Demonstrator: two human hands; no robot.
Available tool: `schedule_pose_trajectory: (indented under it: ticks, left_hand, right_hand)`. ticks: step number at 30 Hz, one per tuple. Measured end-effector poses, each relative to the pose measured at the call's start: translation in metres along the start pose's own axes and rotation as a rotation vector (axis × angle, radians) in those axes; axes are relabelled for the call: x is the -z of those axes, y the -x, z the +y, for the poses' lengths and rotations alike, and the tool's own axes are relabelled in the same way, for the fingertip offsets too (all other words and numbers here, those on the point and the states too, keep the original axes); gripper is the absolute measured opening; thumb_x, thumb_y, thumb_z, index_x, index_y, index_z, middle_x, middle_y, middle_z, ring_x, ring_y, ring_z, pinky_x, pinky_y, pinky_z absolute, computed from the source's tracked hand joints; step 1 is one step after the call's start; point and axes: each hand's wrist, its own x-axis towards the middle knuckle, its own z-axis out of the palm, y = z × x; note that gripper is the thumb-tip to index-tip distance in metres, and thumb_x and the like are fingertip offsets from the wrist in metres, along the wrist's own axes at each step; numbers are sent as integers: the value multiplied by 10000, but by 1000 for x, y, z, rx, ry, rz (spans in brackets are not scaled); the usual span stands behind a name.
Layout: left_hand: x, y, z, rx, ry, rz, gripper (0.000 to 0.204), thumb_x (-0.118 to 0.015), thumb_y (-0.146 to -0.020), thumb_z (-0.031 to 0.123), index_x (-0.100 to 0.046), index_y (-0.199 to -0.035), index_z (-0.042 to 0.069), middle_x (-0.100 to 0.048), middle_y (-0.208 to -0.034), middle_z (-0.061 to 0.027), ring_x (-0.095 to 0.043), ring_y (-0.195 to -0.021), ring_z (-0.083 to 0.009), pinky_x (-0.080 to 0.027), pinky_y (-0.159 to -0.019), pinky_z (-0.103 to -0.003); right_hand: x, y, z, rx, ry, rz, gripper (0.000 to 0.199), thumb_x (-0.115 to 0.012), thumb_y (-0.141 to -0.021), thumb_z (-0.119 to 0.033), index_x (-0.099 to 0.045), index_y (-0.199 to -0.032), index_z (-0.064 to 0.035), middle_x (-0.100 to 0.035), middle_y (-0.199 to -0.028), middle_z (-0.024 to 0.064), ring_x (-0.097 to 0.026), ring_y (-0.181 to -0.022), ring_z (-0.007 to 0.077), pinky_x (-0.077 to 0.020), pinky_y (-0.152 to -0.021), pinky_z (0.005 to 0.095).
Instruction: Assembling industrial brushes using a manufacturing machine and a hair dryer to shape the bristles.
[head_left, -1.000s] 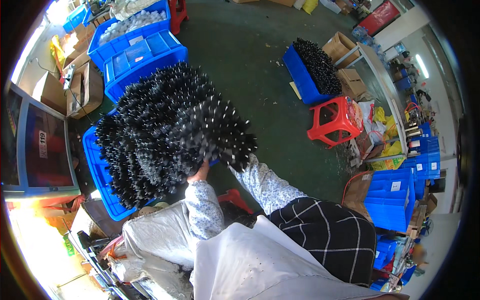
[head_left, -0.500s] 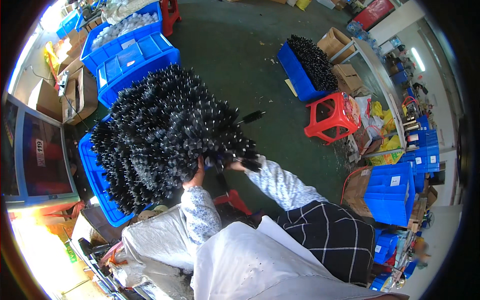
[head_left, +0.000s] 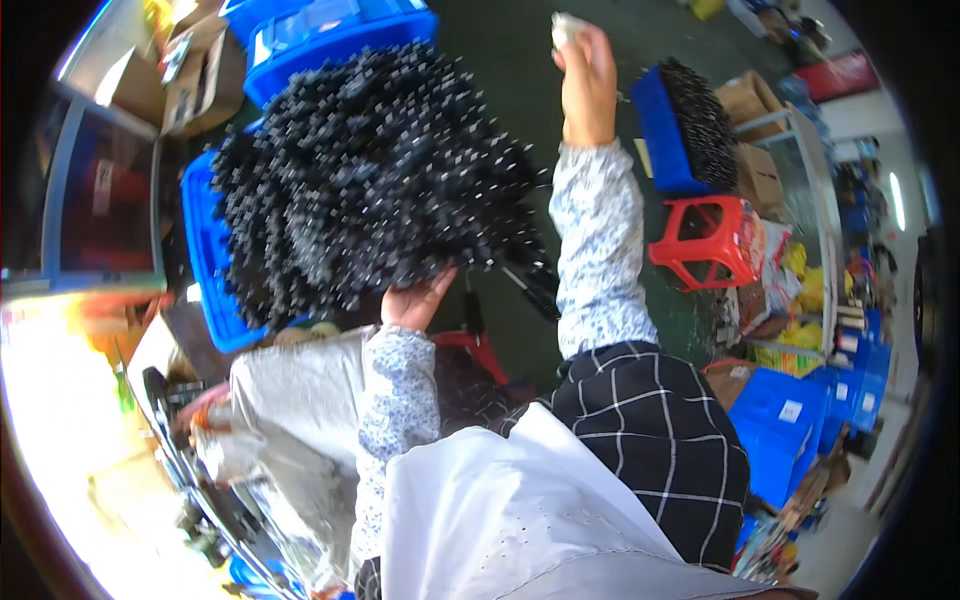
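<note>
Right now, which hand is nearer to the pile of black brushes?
Left. The left hand is against the near edge of the pile of black brushes; the right hand is apart from it, stretched out off to its right.

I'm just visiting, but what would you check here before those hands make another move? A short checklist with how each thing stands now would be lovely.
1. Left hand at the black brush pile: ok, it is against the near edge.
2. Right hand empty: not ok, its fingertips hold a small pale thing.
3. What that small pale thing is: cannot tell, it is too blurred.
4. Brushes all tidy: not ok, a few stick out at the pile's lower right.
5. Red stool apart from both hands: ok, it stands off to the right.
</note>
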Motion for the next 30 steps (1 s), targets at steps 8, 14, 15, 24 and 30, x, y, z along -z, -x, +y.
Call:
schedule_pose_trajectory:
  ticks: [8, 14, 15, 24, 30]
  left_hand:
    - [1, 24, -36, 58, -223, 305, 451, -284, -864, 350, -358, -1063, -47, -374, -1162, -215, -324, -1129, -326, -224, -960, -492]
    - [30, 24, -34, -87, -760, 525, 410, -424, -808, 391, -458, -984, 23, -483, -1005, -166, -451, -965, -287, -323, -881, -432]
    - [26, 29, -40, 161, -655, 368, 427, -417, -811, 391, -439, -1039, 31, -460, -1052, -172, -429, -1000, -304, -322, -884, -455]
    - [4, -6, -94, 275, -367, 67, 365, -263, -886, 262, -419, -1092, 3, -455, -1133, -164, -416, -1067, -303, -259, -940, -504]
    - [21, -25, -101, 109, -443, 299, 180, -305, -862, 128, -419, -949, 19, -524, -830, -117, -533, -712, -207, -450, -646, -381]
  right_hand:
    - [-113, -19, 77, 317, 442, -126, 208, -445, -826, -231, -498, -840, -31, -546, -751, 195, -517, -746, 367, -414, -632, 401]
    - [-115, -15, 112, 87, 206, -195, 229, -400, -839, -216, -521, -837, -21, -578, -738, 99, -559, -707, 226, -422, -638, 318]
    - [-114, -18, 110, 48, 198, -223, 232, -401, -843, -215, -522, -832, -17, -573, -718, 68, -551, -696, 163, -417, -630, 286]
    - [-34, -8, 17, -135, -837, -800, 247, -450, -852, -242, -504, -997, -50, -542, -842, 36, -525, -781, 105, -411, -720, 207]
    - [38, 56, -49, -87, 2, -175, 236, -441, -838, -157, -494, -986, 19, -577, -889, 121, -558, -823, 176, -431, -772, 274]
